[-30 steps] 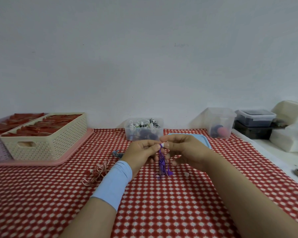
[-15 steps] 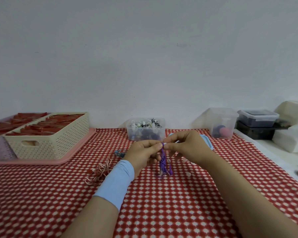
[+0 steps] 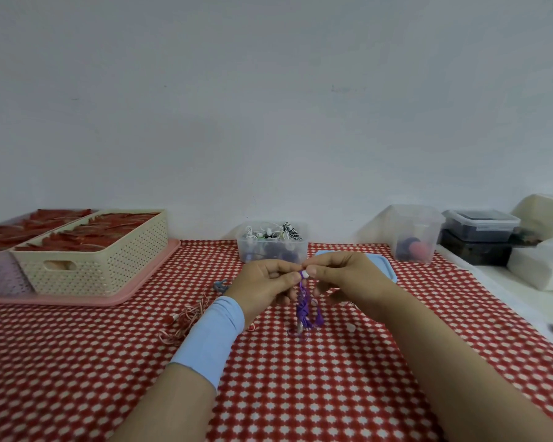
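While both hands meet mid-table above red checked cloth [image 3: 300, 393], I note left hand [image 3: 262, 282] and right hand [image 3: 348, 279] each pinching top of purple earphones [image 3: 303, 309]; cord bundle dangles between them toward cloth. Versus half second ago: grip and place unchanged, white bud tip [image 3: 305, 274] now plainer between fingertips. Clear tub [image 3: 272, 250] just beyond, far side.

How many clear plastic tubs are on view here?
3. One tub of tangled cords stands centre back on the checked cloth; an open tub sits at its right back corner; a lidded tub rests on a dark box farther right. None looks hidden.
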`<state>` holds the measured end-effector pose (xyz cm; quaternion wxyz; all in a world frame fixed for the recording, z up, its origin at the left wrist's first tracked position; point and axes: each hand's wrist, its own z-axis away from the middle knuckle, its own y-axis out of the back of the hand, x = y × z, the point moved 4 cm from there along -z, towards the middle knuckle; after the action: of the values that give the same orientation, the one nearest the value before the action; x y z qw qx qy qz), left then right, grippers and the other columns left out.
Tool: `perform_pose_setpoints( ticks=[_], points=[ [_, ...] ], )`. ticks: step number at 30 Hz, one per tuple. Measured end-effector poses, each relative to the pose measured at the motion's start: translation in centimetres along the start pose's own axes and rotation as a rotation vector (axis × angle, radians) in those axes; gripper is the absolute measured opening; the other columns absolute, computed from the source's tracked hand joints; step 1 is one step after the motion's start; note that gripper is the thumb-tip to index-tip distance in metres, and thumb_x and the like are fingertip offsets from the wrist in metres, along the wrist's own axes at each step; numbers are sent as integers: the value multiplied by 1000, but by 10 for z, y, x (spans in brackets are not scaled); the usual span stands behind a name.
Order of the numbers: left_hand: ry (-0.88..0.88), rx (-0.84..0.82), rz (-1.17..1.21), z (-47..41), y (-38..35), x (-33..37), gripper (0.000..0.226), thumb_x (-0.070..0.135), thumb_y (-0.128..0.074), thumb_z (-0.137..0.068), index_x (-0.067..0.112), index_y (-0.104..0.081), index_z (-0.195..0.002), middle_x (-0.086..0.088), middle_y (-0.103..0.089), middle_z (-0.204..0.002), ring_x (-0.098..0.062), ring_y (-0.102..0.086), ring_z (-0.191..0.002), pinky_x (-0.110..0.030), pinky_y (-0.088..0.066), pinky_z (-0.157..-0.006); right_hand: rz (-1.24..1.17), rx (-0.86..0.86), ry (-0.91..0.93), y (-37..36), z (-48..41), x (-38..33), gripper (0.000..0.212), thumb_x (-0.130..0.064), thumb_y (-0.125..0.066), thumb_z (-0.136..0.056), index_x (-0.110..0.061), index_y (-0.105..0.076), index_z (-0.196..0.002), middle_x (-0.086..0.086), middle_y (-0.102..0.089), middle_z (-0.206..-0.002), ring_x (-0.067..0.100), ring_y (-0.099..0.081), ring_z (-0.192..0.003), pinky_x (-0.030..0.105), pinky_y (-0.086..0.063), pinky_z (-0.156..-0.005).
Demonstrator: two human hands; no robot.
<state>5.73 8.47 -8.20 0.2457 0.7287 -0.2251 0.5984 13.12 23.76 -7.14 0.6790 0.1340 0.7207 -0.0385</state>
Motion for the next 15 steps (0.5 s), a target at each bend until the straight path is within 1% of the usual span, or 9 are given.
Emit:
perform_pose_setpoints(
  ticks=[2, 4, 5, 6, 7, 9, 10, 12, 15],
  points=[
    [-11, 17, 2, -1, 3, 2, 14, 2, -63, -92, 12, -71, -97, -7, -69, -74, -14, -61, -60, -22, -51, -56, 46, 71, 26, 1, -4, 0, 13, -22, -73, -91, -14, -78, -100, 3, -77, -88, 12, -66, -61, 20, -43, -50],
    [-37, 38, -14, -3, 6, 4, 20, 1, -61, -93, 15, -69, -104, -6, -69, -78, -15, -62, -62, -25, -52, -58, 239, 161, 90, 5, -9, 3, 11, -22, -68, -95, -18, -78, -91, 2, -76, -86, 5, -62, -55, 16, -43, -49],
    [-45, 44, -26, -4, 8, 4, 25, 0, -61, -93, 18, -69, -109, -5, -70, -79, -16, -63, -64, -28, -54, -60, 385, 188, 121, 7, -11, 5, 13, -20, -68, -95, -21, -78, -86, -2, -75, -84, 0, -60, -55, 14, -44, -54],
    [-48, 49, -36, -3, 9, 4, 30, 0, -61, -93, 20, -69, -114, -5, -70, -80, -17, -64, -66, -30, -56, -62, 532, 186, 128, 8, -13, 8, 13, -19, -69, -94, -24, -78, -86, -7, -75, -84, -5, -61, -60, 13, -45, -62],
    [-46, 54, -39, -3, 10, 3, 32, 1, -61, -93, 21, -70, -116, -4, -71, -82, -17, -65, -66, -31, -58, -65, 661, 155, 111, 8, -13, 11, 11, -19, -71, -92, -25, -79, -90, -10, -75, -88, -6, -63, -70, 12, -46, -69],
    [-31, 60, -30, 0, 12, 4, 29, 1, -60, -93, 21, -72, -111, -5, -71, -85, -16, -66, -66, -29, -60, -64, 846, 61, 53, 8, -13, 15, 12, -22, -75, -88, -26, -81, -98, -12, -76, -98, -1, -66, -88, 18, -50, -83],
    [-24, 62, -31, 1, 13, 5, 27, 1, -61, -93, 20, -73, -108, -7, -71, -87, -15, -67, -65, -27, -59, -61, 901, 23, 29, 6, -12, 16, 12, -24, -76, -87, -27, -81, -98, -12, -76, -99, 3, -66, -91, 23, -52, -86],
    [-16, 74, -52, 2, 14, 6, 22, 2, -64, -92, 15, -74, -106, -10, -72, -90, -14, -69, -64, -26, -59, -59, 979, -12, 19, 2, -10, 15, 10, -27, -77, -87, -29, -81, -95, -13, -76, -95, 5, -67, -89, 28, -54, -86],
    [-21, 97, -111, 1, 16, 5, 19, 5, -68, -89, 11, -72, -107, -13, -71, -97, -19, -71, -65, -28, -60, -58, 952, 16, 28, 1, -11, 13, 4, -28, -79, -85, -29, -81, -88, -16, -73, -86, 5, -67, -84, 27, -56, -82]
  ],
)
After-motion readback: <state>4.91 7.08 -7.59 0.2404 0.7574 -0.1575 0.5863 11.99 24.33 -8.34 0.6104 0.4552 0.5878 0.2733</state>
